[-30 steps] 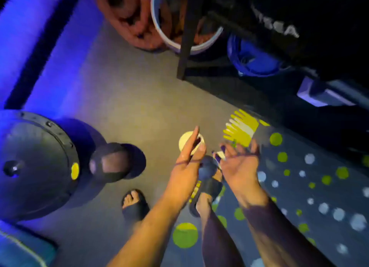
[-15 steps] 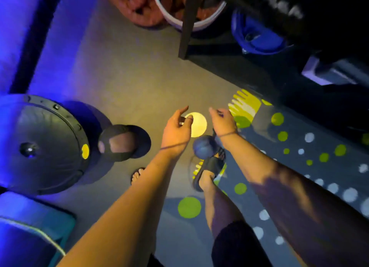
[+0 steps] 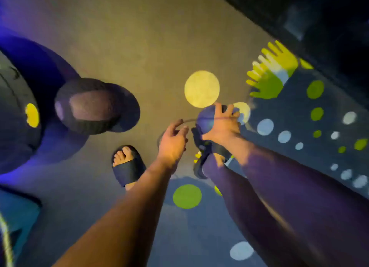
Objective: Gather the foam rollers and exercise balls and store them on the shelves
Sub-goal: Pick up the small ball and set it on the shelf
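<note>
A small dark blue ball [image 3: 205,122] lies on the floor just ahead of my right foot. My right hand [image 3: 223,128] reaches down over it, fingers spread and curled round its top and right side. A thin dark cord [image 3: 186,120] arcs from the ball toward my left hand [image 3: 172,142]. That hand hovers just left of the ball, and its thumb and forefinger pinch together at the cord. A bigger dark round ball [image 3: 93,107] sits on the floor to the left.
A large dark disc-shaped piece of gym gear [image 3: 18,111] fills the left edge, with a teal mat [image 3: 18,213] below it. My feet wear dark slides [image 3: 128,171]. Dark furniture [image 3: 319,17] runs along the upper right. The floor bears painted dots and handprints.
The view has dropped closer to the floor. My right hand has come down from above the small ball and closed over it. My left hand has lowered beside it.
</note>
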Demonstrator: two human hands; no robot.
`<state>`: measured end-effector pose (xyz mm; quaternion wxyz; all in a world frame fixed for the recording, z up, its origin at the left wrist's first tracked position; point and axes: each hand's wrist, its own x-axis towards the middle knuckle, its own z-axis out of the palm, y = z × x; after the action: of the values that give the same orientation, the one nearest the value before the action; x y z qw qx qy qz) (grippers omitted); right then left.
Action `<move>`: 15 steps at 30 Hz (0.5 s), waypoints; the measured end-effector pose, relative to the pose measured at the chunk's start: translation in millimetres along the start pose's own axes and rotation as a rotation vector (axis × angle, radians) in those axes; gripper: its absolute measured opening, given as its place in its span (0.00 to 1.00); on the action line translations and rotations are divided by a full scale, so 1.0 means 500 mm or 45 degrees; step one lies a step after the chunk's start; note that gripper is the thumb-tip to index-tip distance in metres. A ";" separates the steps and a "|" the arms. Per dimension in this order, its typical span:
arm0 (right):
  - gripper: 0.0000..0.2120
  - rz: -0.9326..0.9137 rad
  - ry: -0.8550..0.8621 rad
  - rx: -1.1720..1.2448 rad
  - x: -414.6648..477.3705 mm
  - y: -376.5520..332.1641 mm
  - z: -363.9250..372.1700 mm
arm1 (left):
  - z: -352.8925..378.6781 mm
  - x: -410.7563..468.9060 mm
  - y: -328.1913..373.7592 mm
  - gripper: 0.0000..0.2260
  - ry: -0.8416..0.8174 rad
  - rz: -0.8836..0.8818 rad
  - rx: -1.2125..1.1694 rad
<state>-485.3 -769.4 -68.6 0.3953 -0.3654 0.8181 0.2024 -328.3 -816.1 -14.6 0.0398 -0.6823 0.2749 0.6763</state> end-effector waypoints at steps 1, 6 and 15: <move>0.57 0.038 -0.012 0.100 -0.047 -0.013 -0.052 | -0.009 -0.050 0.025 0.16 -0.014 0.009 0.037; 0.58 0.084 0.038 0.549 -0.447 -0.077 -0.446 | -0.089 -0.452 0.287 0.17 -0.058 0.111 0.057; 0.60 -0.413 0.809 0.760 -1.084 -0.090 -1.146 | -0.130 -1.200 0.825 0.18 -0.563 0.610 -0.264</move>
<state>-509.2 -916.7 707.0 0.2394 -0.4027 0.8535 -0.2282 -407.2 -1000.0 688.4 -0.1312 -0.4356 0.3419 0.8222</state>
